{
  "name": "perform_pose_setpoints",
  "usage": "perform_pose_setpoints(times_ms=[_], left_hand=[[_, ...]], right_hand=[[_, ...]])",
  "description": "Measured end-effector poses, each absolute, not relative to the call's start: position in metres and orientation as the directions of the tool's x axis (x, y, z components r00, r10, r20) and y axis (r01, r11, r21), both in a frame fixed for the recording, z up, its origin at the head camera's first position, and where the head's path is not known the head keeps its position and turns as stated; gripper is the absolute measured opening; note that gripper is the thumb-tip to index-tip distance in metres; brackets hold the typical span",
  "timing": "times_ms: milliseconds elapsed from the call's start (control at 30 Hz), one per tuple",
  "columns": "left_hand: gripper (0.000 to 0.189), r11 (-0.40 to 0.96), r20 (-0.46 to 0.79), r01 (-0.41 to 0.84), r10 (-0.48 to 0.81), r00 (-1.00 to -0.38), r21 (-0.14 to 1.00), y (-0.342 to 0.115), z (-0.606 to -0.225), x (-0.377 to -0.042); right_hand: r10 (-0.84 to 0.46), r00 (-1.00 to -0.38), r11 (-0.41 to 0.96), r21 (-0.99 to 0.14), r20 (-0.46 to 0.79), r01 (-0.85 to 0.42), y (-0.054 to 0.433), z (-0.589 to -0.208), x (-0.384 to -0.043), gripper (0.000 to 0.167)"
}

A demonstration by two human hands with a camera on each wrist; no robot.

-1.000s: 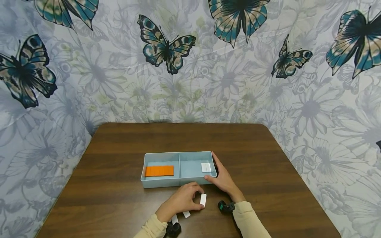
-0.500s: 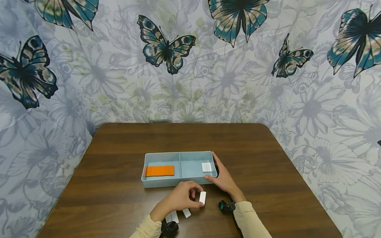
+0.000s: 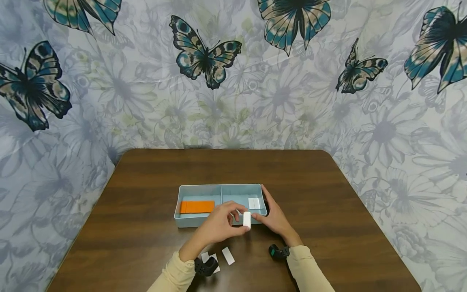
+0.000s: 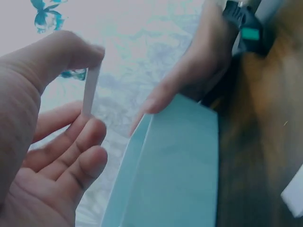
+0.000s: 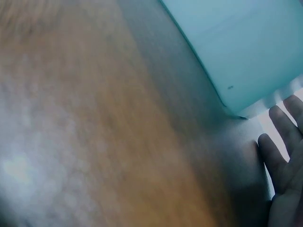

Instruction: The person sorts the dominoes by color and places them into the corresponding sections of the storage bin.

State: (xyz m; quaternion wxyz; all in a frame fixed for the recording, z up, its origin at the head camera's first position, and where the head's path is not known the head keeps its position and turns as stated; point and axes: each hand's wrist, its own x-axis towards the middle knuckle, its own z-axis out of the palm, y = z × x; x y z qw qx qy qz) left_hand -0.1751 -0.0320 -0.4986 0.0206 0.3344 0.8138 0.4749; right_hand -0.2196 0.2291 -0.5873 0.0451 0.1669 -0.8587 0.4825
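My left hand (image 3: 219, 224) pinches a small white rectangular tile (image 3: 247, 220) by its two ends, between thumb and fingertips. It holds the tile upright in front of a light blue two-part box (image 3: 193, 222). In the left wrist view the tile (image 4: 91, 90) appears thin, seen edge-on. My right hand (image 3: 276, 221) grips the right end of the box, thumb at the near rim and fingers along the end wall. White tiles (image 3: 254, 203) lie side by side in the right compartment. Orange tiles (image 3: 197, 207) fill a row in the left one.
On the brown wooden table (image 3: 310, 190), a loose white tile (image 3: 228, 256) lies in front of the box. More white tiles (image 3: 204, 257) are partly hidden by the left wrist camera (image 3: 206, 267). A butterfly-print cloth (image 3: 277, 105) hangs behind the table.
My left hand has lifted the white tile up and forward from near the tabletop to the box's front wall. The loose tiles show more now. My right hand has stayed at the box.
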Motion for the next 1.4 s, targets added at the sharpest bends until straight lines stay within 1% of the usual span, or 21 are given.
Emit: perform_pose_setpoints(times_ms=[133,300,400,567,767,1033,1200,1400], left_hand=[[0.039,0.393,0.329,0.559,0.515,-0.791,0.730,-0.031,-0.493,-0.189],[0.038,0.485,0.327,0.578,0.508,-0.797,0.657,-0.028,-0.492,-0.209],[0.038,0.545,0.284,0.565,0.515,-0.809,0.620,-0.024,-0.493,-0.219],[0.041,0.590,0.219,0.532,0.520,-0.826,0.608,-0.014,-0.498,-0.231],[0.040,0.636,0.181,0.529,0.529,-0.829,0.562,-0.001,-0.507,-0.237],[0.041,0.707,0.102,0.495,0.521,-0.848,0.504,0.014,-0.513,-0.244],[0.038,0.720,0.092,0.479,0.506,-0.857,0.501,0.020,-0.515,-0.248],[0.035,0.726,0.076,0.432,0.467,-0.881,0.535,0.024,-0.513,-0.249]], right_hand=[[-0.241,-0.939,0.480,-0.811,0.245,-0.335,0.230,-0.587,-0.221,0.108],[-0.236,-0.942,0.499,-0.803,0.237,-0.327,0.233,-0.590,-0.220,0.110],[-0.233,-0.947,0.510,-0.801,0.223,-0.314,0.235,-0.590,-0.219,0.113],[-0.233,-0.950,0.521,-0.798,0.210,-0.304,0.238,-0.589,-0.219,0.116],[-0.238,-0.952,0.547,-0.784,0.190,-0.293,0.238,-0.588,-0.220,0.114],[-0.246,-0.953,0.532,-0.797,0.178,-0.286,0.235,-0.587,-0.219,0.112],[-0.249,-0.951,0.528,-0.798,0.183,-0.291,0.234,-0.586,-0.220,0.111],[-0.253,-0.948,0.525,-0.796,0.193,-0.302,0.236,-0.586,-0.221,0.110]])
